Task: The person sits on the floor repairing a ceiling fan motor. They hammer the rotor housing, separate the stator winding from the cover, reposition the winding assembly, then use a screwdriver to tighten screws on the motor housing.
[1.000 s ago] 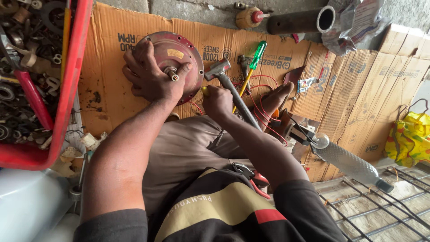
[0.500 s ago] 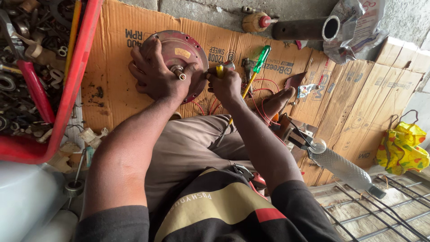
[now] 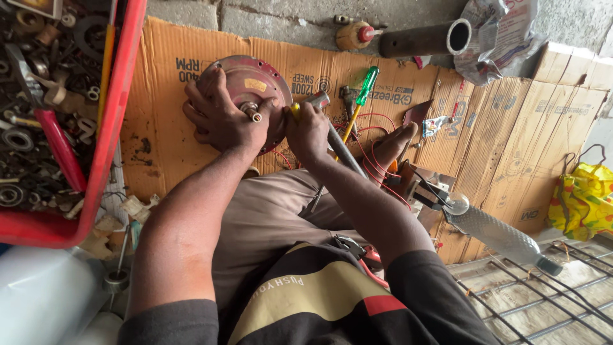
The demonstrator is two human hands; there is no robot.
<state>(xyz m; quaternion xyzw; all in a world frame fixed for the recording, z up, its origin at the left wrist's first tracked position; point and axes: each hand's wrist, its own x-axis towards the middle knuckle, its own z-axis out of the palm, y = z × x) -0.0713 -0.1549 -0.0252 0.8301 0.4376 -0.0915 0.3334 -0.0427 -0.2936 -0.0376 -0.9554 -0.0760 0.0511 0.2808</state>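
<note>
Fingers of our left hand [image 3: 220,118] are wrapping the round metal motor housing [image 3: 246,86] at upper centre of the frame; our right hand [image 3: 308,131] is gripping a hammer [image 3: 332,137] shut; the housing is looking heavy, rigid, best held by its rim.

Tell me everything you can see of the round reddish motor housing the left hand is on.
The round motor housing is a dull red, worn metal disc with a flanged rim pierced by small holes and a yellowish label on its face. A short metal shaft sticks out at its centre. It lies on the flattened cardboard, face toward the camera. The left hand is spread over its left side, fingers gripping the rim. The right hand holds a hammer whose head sits at the housing's right edge.
</note>
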